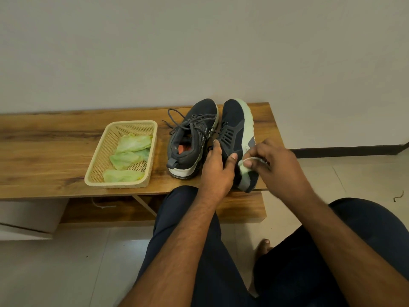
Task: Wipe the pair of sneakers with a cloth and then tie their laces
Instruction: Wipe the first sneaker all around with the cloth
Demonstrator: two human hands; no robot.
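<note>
2 dark navy sneakers side by side on a wooden bench, toes toward the wall. Left sneaker flat on its sole, grey laces untied and spilling out to the left (orange insole showing inside). Right sneaker tipped on its side, pale green sole facing right. Small pale cloth, bunched and possibly damp, pressed against that sole near the heel.

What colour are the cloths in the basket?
Pale green cloths, lying in the beige basket; head view.
</note>
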